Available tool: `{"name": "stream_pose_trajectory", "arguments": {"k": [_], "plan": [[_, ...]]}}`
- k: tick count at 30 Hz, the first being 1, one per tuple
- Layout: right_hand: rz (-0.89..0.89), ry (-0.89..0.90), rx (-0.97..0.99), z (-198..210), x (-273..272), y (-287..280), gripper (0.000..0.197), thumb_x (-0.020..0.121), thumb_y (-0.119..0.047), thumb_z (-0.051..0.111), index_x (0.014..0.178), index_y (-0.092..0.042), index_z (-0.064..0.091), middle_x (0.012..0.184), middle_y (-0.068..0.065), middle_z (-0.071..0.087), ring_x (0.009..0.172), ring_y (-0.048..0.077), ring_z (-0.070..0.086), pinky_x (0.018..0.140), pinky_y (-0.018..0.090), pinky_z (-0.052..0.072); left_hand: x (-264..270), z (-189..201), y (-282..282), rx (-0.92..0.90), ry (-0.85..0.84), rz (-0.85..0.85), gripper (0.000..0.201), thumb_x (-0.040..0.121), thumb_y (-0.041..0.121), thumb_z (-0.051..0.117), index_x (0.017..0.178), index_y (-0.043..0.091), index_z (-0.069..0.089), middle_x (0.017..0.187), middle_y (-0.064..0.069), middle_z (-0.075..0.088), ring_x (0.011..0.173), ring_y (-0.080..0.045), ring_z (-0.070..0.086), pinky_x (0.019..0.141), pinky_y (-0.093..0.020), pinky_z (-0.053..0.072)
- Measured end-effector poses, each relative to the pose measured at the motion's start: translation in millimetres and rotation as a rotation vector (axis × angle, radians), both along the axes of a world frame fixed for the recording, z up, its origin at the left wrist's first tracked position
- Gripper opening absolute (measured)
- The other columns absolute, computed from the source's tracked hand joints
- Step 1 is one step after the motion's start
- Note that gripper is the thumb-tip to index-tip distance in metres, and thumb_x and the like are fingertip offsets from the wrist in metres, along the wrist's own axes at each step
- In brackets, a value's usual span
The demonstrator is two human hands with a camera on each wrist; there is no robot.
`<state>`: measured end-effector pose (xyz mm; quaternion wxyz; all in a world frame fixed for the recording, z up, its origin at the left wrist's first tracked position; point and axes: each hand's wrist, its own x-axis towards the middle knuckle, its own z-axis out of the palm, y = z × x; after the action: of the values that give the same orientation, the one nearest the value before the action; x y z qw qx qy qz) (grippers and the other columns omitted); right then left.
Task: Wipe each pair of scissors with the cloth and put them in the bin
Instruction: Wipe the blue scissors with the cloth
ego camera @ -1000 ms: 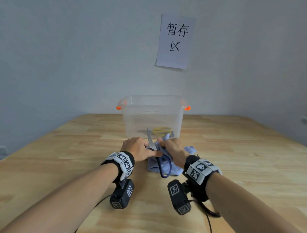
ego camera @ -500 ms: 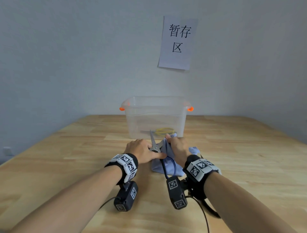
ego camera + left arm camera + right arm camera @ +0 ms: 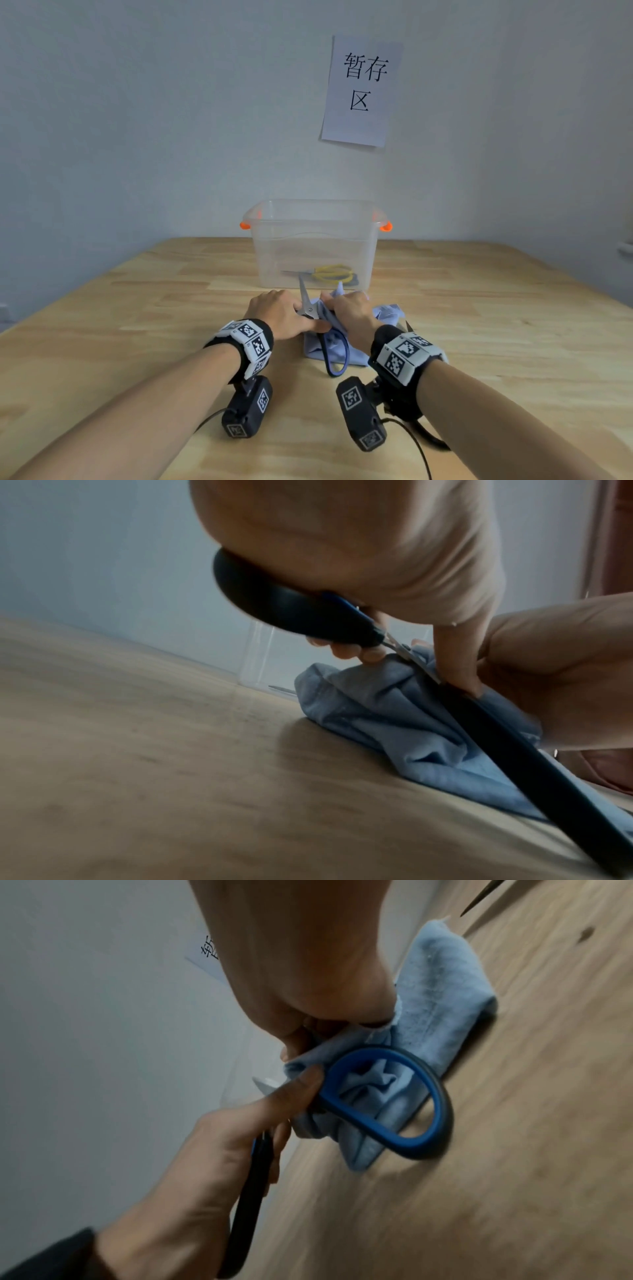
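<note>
Blue-handled scissors (image 3: pixel 310 310) stand tilted over a light blue cloth (image 3: pixel 387 313) on the wooden table, blades pointing away toward the bin. My left hand (image 3: pixel 282 313) grips the scissors at the handle base, with one blue loop (image 3: pixel 387 1102) hanging free toward me. My right hand (image 3: pixel 351 310) pinches a bunch of the cloth (image 3: pixel 441 993) against the blades near the pivot. In the left wrist view the dark handle (image 3: pixel 291 607) sits under my palm and the cloth (image 3: pixel 383 718) lies crumpled below the blade. A clear plastic bin (image 3: pixel 313 236) with orange handles stands behind, holding yellow-handled scissors (image 3: pixel 334 273).
The bin stands against a grey wall under a paper sign (image 3: pixel 361 90) with characters. A thin dark pointed tip (image 3: pixel 479 899) shows just beyond the cloth on the right. Bare wooden table (image 3: pixel 120 325) spreads to both sides.
My right hand with the cloth slid a little along the blades and back; the left hand keeps its hold on the scissors. The camera view shifted slightly.
</note>
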<state>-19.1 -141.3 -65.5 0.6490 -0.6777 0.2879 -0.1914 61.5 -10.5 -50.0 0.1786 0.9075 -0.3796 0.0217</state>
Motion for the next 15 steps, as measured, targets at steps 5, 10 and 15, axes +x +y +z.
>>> {"name": "stream_pose_trajectory", "arguments": {"k": [5, 10, 15], "plan": [[-0.136, -0.085, -0.039, -6, 15, -20, 0.029, 0.090, -0.027, 0.069, 0.069, -0.010, 0.059, 0.080, 0.015, 0.063, 0.085, 0.029, 0.062, 0.087, 0.050, 0.052, -2, -1, -3, -0.029, 0.035, -0.024, 0.071, 0.063, 0.079, 0.071, 0.047, 0.019, 0.037, 0.050, 0.004, 0.038, 0.055, -0.019, 0.043, 0.057, -0.033, 0.028], [-0.253, -0.104, 0.076, -13, 14, -39, 0.032, 0.090, -0.034, 0.071, 0.086, -0.002, 0.070, 0.098, 0.020, 0.072, 0.099, 0.034, 0.067, 0.096, 0.052, 0.052, 2, -1, -2, -0.005, 0.052, -0.038, 0.077, 0.060, 0.080, 0.072, 0.051, 0.020, 0.025, 0.052, 0.004, 0.029, 0.053, -0.020, 0.033, 0.056, -0.034, 0.021], [-0.230, -0.100, 0.120, -15, 0, -32, 0.031, 0.094, -0.027, 0.068, 0.077, -0.001, 0.065, 0.083, 0.020, 0.069, 0.078, 0.025, 0.063, 0.082, 0.043, 0.055, 11, -8, 1, -0.068, 0.112, -0.003, 0.070, 0.061, 0.082, 0.071, 0.052, 0.020, 0.039, 0.052, 0.004, 0.036, 0.052, -0.018, 0.036, 0.055, -0.033, 0.020]]}}
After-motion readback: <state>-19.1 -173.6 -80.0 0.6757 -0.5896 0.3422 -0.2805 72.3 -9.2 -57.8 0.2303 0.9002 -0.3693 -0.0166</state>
